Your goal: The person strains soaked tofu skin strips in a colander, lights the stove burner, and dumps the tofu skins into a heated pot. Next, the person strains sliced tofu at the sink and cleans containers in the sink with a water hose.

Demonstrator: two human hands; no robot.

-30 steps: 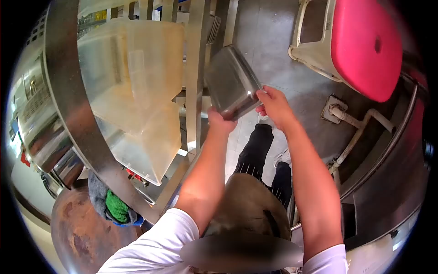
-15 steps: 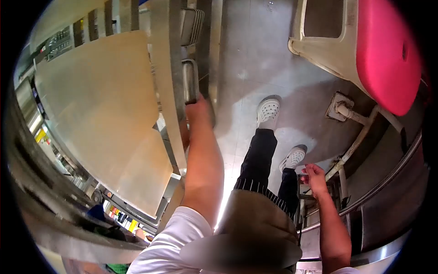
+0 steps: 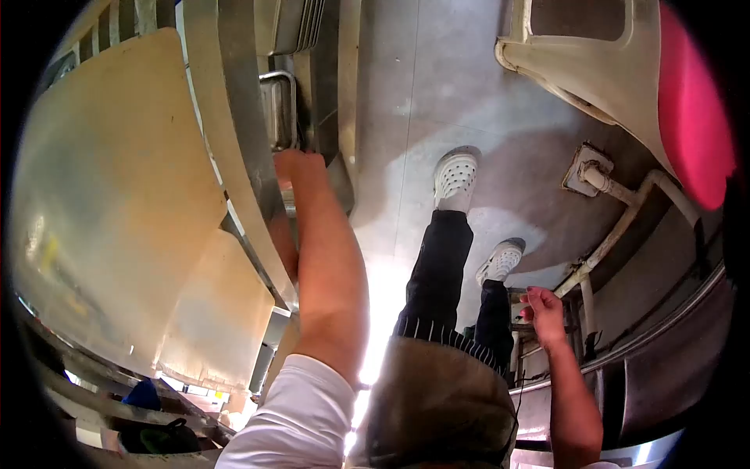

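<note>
My left hand [image 3: 298, 167] reaches down beside the counter's edge and is closed at the near end of a metal pan [image 3: 278, 111] with a raised rim. Its fingertips are hidden behind the hand. On the other side, my right hand [image 3: 544, 315] hangs low near the pipes, its fingers loosely curled and apart, with nothing visible in them.
A pale worktop [image 3: 117, 187] runs along the left, with a steel edge. Ribbed metal containers [image 3: 299, 25] stand beyond the pan. On the right are a pink stool seat [image 3: 694, 109], a floor pipe [image 3: 617, 190] and a steel cabinet [image 3: 664, 375]. White shoes [image 3: 455, 180] are on the grey floor.
The view has shifted, bringing more of the worktop in and pushing the pink seat toward the right edge. My left hand remains at the pan; my right hand still hangs low.
</note>
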